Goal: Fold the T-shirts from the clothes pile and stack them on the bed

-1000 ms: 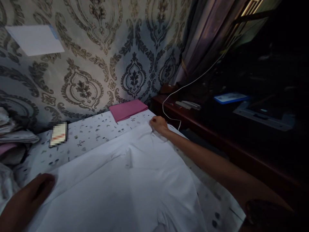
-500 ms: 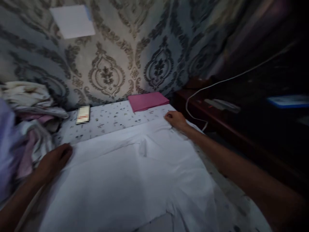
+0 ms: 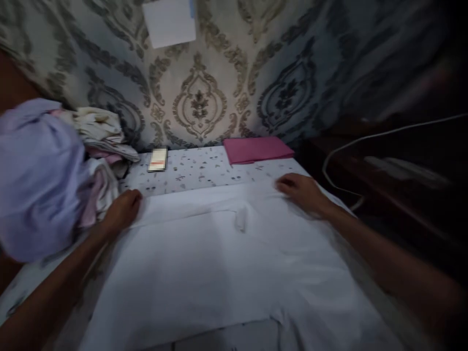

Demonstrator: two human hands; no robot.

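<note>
A white garment lies spread over a patterned white cover, with a seamed band along its far edge and soft creases on its right side. My left hand is closed at the garment's far left corner. At the far right end of that same edge, my right hand has its fingers curled on the fabric, slightly blurred. A folded pink cloth lies just beyond my right hand, apart from it.
On the left is a heap of clothes with a lavender garment in front. A small pixelated packet-like item lies near the wall. A white cable loops over dark furniture on the right. A white sheet hangs on the patterned wall.
The view has turned left, bringing more of the lavender garment into sight. Both hands stay at the garment's far edge; the left one has moved slightly toward the wall.
</note>
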